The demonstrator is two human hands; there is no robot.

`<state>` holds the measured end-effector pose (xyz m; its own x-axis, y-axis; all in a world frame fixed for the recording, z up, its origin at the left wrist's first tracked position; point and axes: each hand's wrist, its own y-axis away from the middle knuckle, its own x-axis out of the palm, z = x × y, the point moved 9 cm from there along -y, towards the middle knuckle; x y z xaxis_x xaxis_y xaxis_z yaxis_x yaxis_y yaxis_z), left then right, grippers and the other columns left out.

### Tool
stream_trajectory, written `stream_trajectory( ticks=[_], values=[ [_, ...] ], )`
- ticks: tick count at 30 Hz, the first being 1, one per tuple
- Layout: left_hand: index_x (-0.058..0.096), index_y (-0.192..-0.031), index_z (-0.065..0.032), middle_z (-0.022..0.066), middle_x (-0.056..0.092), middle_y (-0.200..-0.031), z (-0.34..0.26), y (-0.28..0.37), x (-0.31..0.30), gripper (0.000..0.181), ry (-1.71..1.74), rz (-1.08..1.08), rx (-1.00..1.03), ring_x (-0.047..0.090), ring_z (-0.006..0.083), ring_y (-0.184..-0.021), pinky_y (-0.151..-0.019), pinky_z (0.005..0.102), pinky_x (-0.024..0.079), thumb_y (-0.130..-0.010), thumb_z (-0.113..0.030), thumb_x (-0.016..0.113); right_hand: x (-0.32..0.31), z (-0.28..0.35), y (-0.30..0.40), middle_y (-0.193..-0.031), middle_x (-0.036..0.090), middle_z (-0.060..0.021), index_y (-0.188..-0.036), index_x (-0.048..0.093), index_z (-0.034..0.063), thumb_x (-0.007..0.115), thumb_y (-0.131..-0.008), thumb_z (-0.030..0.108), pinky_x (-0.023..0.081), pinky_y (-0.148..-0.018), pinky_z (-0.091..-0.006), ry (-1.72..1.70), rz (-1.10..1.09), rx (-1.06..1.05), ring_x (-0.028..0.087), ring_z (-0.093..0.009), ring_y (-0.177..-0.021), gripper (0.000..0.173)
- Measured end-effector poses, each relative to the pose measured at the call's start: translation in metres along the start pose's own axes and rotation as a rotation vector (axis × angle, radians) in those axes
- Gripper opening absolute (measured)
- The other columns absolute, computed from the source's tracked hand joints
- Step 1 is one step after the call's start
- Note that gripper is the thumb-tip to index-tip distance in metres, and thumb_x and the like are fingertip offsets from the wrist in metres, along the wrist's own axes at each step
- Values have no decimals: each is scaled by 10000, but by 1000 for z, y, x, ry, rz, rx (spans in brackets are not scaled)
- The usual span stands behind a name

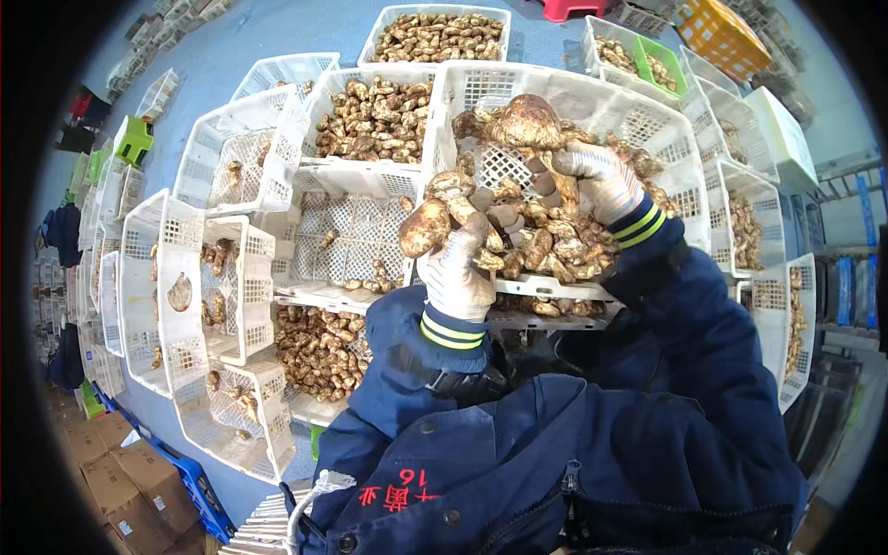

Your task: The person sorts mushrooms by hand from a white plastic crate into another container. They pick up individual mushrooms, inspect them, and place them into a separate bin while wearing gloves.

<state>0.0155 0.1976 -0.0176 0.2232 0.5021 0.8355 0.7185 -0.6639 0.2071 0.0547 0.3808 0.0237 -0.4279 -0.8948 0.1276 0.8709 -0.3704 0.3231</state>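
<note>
My left hand (458, 270), in a knitted work glove with dark fingertips, grips several mushrooms. One brown-capped mushroom (424, 229) sticks out left of the thumb, and a paler one (451, 186) shows above it. My right hand (602, 179), gloved alike, is closed around the stem of a large mushroom (526, 123); its broad brown cap points away from me. Both hands are over a white plastic crate (555, 80), whose lattice floor shows between them. Loose mushrooms (555, 243) lie heaped in the crate's near part, below the right hand. The gloves hide parts of the held stems.
Left of the hands stands a sparsely filled white crate (333, 236). Fuller mushroom crates (437, 64) stand beyond it, with more at both sides. A green basket (639, 52) sits inside one at far right. Cardboard boxes (142, 479) are stacked lower left.
</note>
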Motion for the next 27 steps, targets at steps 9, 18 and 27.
stream_trajectory(
  ticks=[9, 18, 27],
  values=[
    [602, -1133, 20, 101, 639, -1060, -11, 17, 41, 315, 12, 93, 219, 628, 187, -919, -802, 339, 529, -849, -97, 671, 62, -11, 69, -1117, 630, -71, -1228, 550, 4, 577, -929, 263, 418, -940, -303, -279, 56, -217, 562, -151, -1055, 396],
    [518, -1237, 8, 89, 600, -1131, -8, 15, 4, 429, -643, -43, 409, 575, 185, -1020, -854, 333, 499, -860, -135, 665, 100, -14, 88, -1274, 497, -88, -1343, 349, 9, 646, -832, -4, 429, -955, -316, -410, 32, -200, 491, -163, -1147, 592],
    [540, -1239, -40, 60, 593, -1189, 21, -1, 2, 425, -306, 185, 199, 546, 189, -1097, -973, 362, 419, -887, -257, 636, 44, -43, 70, -917, 532, -104, -1055, 476, -70, 751, -737, 73, 452, -726, -344, -62, -175, -465, 466, -124, -895, 444]
  ],
)
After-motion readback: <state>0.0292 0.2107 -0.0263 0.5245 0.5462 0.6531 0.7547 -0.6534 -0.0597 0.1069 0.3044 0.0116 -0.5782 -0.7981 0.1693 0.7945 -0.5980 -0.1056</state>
